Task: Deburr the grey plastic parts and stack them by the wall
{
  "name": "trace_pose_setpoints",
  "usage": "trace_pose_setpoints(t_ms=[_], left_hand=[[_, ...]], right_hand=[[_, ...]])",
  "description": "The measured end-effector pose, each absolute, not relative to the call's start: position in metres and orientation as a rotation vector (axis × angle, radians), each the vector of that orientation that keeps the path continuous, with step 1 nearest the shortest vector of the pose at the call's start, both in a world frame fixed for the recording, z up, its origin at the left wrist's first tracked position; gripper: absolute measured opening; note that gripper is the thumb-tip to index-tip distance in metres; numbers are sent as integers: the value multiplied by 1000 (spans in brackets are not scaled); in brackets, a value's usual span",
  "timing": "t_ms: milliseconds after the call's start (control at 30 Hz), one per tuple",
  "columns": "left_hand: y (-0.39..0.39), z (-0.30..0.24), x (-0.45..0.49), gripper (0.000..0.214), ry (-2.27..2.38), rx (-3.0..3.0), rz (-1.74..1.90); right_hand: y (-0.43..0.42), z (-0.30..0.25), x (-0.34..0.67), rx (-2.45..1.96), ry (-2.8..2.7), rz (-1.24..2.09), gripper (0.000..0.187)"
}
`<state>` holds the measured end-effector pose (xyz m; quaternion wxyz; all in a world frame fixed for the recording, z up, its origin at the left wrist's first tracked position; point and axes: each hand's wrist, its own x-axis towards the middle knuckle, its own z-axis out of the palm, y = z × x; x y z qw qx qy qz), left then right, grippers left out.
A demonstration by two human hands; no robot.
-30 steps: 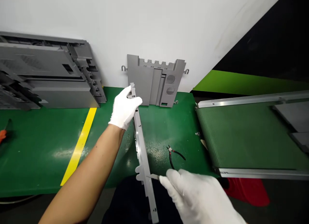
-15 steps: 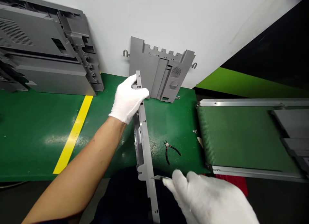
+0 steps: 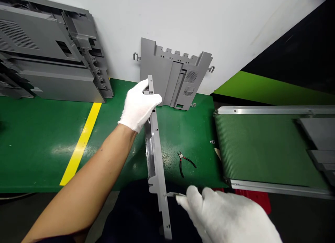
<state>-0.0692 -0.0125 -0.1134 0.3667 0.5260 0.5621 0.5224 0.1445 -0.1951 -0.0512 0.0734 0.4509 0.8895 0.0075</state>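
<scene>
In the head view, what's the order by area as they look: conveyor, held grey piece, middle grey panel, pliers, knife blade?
1. Conveyor
2. Middle grey panel
3. Held grey piece, seen nearly edge-on
4. Pliers
5. Knife blade

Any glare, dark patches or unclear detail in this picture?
Head view: whitish glare on the green table, either side of the yellow stripe; head view: darkness beneath the conveyor; head view: the thin blade in the right hand shows little detail.

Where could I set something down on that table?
Left of the yellow stripe, below the stacked grey panels, is mostly bare; so is the patch between the pliers and the vented panel. Crowded: around the long strip, left hand and right hand.
</scene>
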Motion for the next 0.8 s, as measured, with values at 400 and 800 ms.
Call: trace_pose_setpoints(t_ms=[400, 800], left_hand=[[-13, -107, -62, 44, 1507, 1342, 1298], [-12, -105, -61, 46, 1503, 1331, 1254]], right_hand=[[-195, -53, 151, 1246, 2645, -6, 34], [-197, -54, 159, 1372, 2701, -263, 39]])
